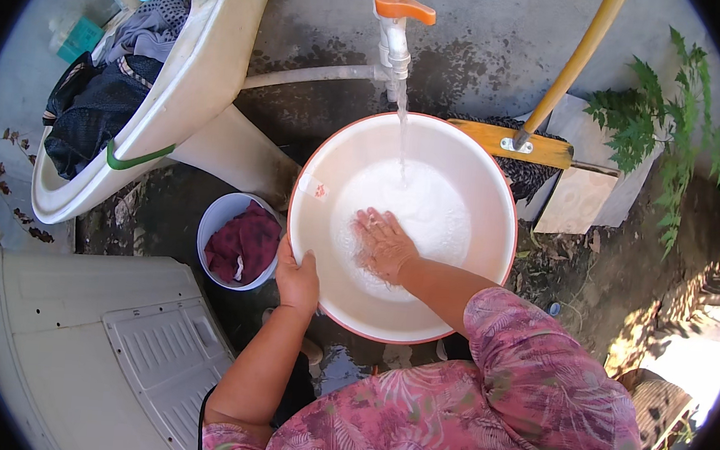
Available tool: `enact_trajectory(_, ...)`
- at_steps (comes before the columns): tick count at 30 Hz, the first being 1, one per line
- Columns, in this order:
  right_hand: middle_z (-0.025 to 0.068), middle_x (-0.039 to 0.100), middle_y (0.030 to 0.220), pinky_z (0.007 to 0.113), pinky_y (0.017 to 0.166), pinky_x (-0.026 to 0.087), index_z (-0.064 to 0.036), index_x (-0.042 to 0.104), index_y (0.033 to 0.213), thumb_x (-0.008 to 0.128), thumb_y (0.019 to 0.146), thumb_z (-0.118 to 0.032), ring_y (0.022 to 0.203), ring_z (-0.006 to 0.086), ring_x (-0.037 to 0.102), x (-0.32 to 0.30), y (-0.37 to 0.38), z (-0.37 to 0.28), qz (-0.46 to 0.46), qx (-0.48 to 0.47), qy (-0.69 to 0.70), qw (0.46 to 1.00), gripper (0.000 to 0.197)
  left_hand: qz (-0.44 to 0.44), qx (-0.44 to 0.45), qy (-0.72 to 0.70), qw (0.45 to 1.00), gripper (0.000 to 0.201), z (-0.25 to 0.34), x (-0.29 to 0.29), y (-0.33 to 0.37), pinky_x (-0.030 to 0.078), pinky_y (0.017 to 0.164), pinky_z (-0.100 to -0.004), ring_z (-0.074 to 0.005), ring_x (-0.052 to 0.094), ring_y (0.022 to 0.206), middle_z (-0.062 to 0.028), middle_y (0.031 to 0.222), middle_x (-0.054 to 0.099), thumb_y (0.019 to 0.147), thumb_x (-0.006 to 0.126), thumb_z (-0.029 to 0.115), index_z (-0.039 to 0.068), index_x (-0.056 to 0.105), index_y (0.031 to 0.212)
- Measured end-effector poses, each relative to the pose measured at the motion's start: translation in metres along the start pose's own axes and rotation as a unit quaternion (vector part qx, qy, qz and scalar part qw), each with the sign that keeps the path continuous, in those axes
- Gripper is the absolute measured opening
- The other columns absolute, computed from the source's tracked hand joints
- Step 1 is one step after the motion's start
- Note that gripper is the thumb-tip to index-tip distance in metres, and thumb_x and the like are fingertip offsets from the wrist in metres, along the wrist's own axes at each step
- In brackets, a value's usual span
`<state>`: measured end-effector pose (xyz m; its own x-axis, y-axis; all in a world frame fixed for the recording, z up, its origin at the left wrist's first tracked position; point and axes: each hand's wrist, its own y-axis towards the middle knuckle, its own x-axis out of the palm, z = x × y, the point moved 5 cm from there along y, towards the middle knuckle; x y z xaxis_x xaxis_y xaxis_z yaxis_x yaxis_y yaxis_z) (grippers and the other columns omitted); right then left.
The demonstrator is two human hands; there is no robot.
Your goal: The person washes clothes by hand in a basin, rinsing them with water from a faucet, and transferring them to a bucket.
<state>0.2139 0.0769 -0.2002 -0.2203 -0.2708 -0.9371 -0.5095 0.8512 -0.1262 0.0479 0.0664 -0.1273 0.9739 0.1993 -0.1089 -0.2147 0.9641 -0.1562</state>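
A wide white basin (485, 193) with an orange rim stands in front of me under a running tap (394, 41) with an orange handle. Water streams from the tap into the whitish, frothy water (429, 201) at the bottom. My left hand (297, 278) grips the basin's left rim, fingers outside and thumb over the edge. Down in the basin my right hand (382, 245) lies palm down at the water, fingers spread, with nothing visible in it. Whether anything lies beneath that palm is hidden.
Left of the basin a pale bucket (204, 242) holds dark red cloth (243, 243). A white pedestal sink (211, 69) heaped with dark clothes (107, 112) stands behind it. At lower left is a white appliance panel (74, 312). A wooden-handled broom (514, 144) leans at the right near tiles (578, 198).
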Motion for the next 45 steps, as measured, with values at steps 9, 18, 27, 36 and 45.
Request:
enact_trajectory(9, 0.0077, 0.015, 0.146, 0.053, 0.105, 0.009, -0.0160, 0.029, 0.137, 0.035, 0.089, -0.044, 0.135, 0.0215, 0.009, -0.041, -0.009, 0.071, 0.069, 0.340, -0.051, 0.937, 0.056, -0.012, 0.011, -0.016, 1.000, 0.042, 0.002, 0.002, 0.002, 0.038, 0.088, -0.0260, -0.0158, 0.051, 0.099, -0.0086, 0.109, 0.053, 0.079, 0.041, -0.011, 0.000, 0.042, 0.119)
enact_trajectory(18, 0.0225, 0.046, 0.113, 0.040, 0.093, 0.037, 0.0017, 0.041, 0.119, 0.061, 0.072, -0.011, 0.107, 0.0370, 0.044, -0.252, -0.009, 0.054, 0.521, 0.043, 0.096, 0.847, 0.053, -0.019, 0.013, -0.008, 1.000, 0.042, -0.014, 0.001, 0.006, 0.038, 0.088, -0.0262, -0.0159, 0.052, 0.099, -0.0091, 0.109, 0.053, 0.079, 0.042, -0.009, 0.000, 0.042, 0.119)
enact_trajectory(27, 0.0171, 0.051, 0.112, 0.033, 0.083, 0.043, 0.0005, 0.043, 0.124, 0.060, 0.077, -0.016, 0.099, 0.0272, 0.053, -0.348, 0.004, 0.031, 0.402, 0.088, 0.193, 0.891, 0.053, 0.018, -0.010, 0.045, 0.999, 0.037, -0.012, 0.000, 0.006, 0.043, 0.083, -0.0300, -0.0193, 0.056, 0.093, -0.0113, 0.101, 0.058, 0.079, 0.046, -0.003, 0.003, 0.043, 0.116)
enact_trajectory(36, 0.0163, 0.050, 0.118, 0.032, 0.090, 0.041, -0.0024, 0.044, 0.125, 0.063, 0.075, -0.012, 0.105, 0.0230, 0.053, -0.314, 0.002, -0.007, 0.444, 0.009, 0.303, 0.843, 0.055, -0.027, -0.029, 0.069, 0.997, 0.041, -0.011, -0.011, 0.008, 0.043, 0.082, -0.0312, -0.0223, 0.056, 0.094, -0.0142, 0.102, 0.057, 0.081, 0.051, 0.004, 0.002, 0.040, 0.120)
enact_trajectory(45, 0.0187, 0.062, 0.091, 0.034, 0.075, 0.048, 0.0067, 0.056, 0.104, 0.065, 0.073, -0.020, 0.085, 0.0318, 0.061, -0.138, -0.145, 0.165, 0.023, 0.452, 0.124, 0.883, 0.041, -0.137, -0.249, 0.013, 0.959, 0.072, 0.005, -0.018, -0.025, 0.054, 0.053, -0.0337, -0.0232, 0.063, 0.071, -0.0161, 0.090, 0.058, 0.079, 0.062, 0.015, 0.002, 0.017, 0.135)
